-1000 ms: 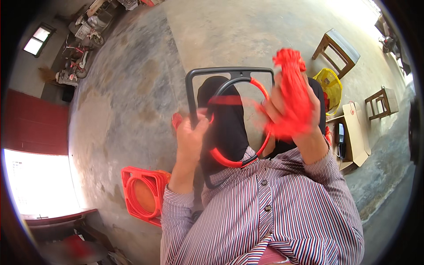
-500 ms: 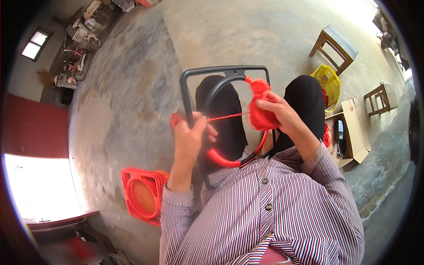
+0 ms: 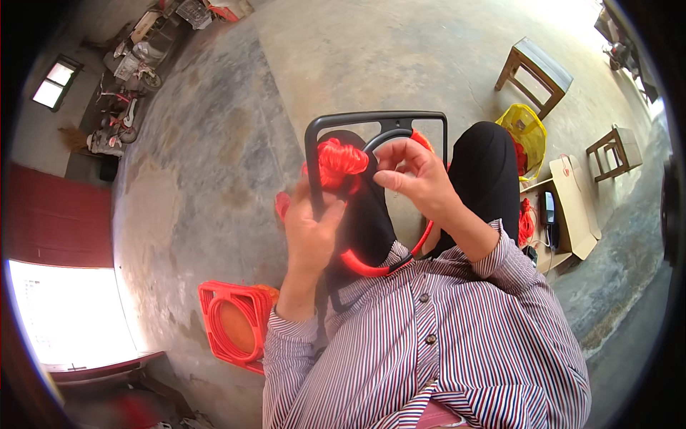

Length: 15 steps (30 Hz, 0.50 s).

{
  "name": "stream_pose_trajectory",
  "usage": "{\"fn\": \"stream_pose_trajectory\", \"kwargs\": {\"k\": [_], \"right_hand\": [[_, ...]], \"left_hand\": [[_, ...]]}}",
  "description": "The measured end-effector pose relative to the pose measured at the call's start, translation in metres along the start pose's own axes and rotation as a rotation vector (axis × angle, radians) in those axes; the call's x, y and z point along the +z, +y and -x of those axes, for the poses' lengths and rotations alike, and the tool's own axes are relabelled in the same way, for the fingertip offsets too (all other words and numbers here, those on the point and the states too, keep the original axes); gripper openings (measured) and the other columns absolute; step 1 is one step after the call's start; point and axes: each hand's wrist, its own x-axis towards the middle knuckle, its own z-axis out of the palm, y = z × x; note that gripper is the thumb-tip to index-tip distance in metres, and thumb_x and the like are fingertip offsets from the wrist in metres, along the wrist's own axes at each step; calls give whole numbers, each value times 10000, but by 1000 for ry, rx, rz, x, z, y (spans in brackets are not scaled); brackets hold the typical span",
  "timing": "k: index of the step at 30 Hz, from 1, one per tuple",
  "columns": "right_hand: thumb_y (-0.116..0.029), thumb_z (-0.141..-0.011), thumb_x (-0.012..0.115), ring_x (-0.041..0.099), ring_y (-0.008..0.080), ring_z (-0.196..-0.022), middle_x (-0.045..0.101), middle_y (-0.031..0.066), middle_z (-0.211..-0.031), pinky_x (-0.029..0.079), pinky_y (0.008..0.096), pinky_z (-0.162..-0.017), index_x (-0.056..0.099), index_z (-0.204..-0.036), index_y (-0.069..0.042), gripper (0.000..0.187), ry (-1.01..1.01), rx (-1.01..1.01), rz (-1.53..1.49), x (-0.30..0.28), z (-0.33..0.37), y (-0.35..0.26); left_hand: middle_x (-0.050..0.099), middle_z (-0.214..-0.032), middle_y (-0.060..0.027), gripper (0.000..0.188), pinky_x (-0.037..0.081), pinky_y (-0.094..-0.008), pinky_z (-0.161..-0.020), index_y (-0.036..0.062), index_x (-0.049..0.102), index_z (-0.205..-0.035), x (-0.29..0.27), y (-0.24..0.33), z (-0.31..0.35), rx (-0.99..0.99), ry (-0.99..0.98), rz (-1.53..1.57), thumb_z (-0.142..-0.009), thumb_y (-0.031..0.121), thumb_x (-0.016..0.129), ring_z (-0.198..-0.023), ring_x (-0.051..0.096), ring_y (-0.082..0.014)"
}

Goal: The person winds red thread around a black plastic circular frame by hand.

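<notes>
A black square frame (image 3: 382, 116) with a round ring (image 3: 374, 142) inside it rests over my lap, and red cord (image 3: 364, 266) is wound around part of that ring. My left hand (image 3: 311, 232) is closed at the frame's left bar, with a shiny red bundle of cord (image 3: 343, 161) at its fingers; some of the fingers are hidden behind. Inside the frame, my right hand (image 3: 423, 179) has its fingers curled and the thumb apart, with nothing visible in it, close to the ring's upper right.
Red frames (image 3: 232, 322) lie stacked on the floor at left. To the right are a yellow bag (image 3: 525, 132), an opened cardboard box (image 3: 572, 207) with red cord and a black device, and two wooden stools (image 3: 536, 68). Bikes (image 3: 125, 118) stand at the far left.
The red bundle has passed from my right hand, across the ring, to my left hand at the frame's left bar. My right hand has moved slightly left and let go of it.
</notes>
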Motion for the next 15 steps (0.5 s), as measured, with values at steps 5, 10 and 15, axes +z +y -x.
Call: {"fn": "stream_pose_trajectory", "kwargs": {"k": [5,10,15], "right_hand": [[-226,-739,802,542,224,-969,563,81,-975,464,318,-814,652,-1059,-52,394,109,-588,849,20,0,-21],[-184,-906,628,528,193,-1139,552,62,-1182,471,304,-869,588,-1152,-55,281,110,-313,-199,16,2,-37],[-346,-1018,388,620,268,-1002,610,123,-1127,509,380,-848,460,-1290,-44,413,-261,-120,-827,-5,34,-58]], "left_hand": [[564,-1053,-62,70,453,-268,-816,-16,667,-898,24,33,-7,86,-38,117,-830,-5,651,-955,562,-139],[624,-1099,-88,577,462,-299,-848,19,421,-1359,14,2,-2,132,-47,-30,-819,-40,614,-885,579,-126],[662,-874,-106,187,490,-256,-639,-14,580,-1031,-3,-6,-1,-123,38,158,-877,80,631,-702,605,-132]]}}
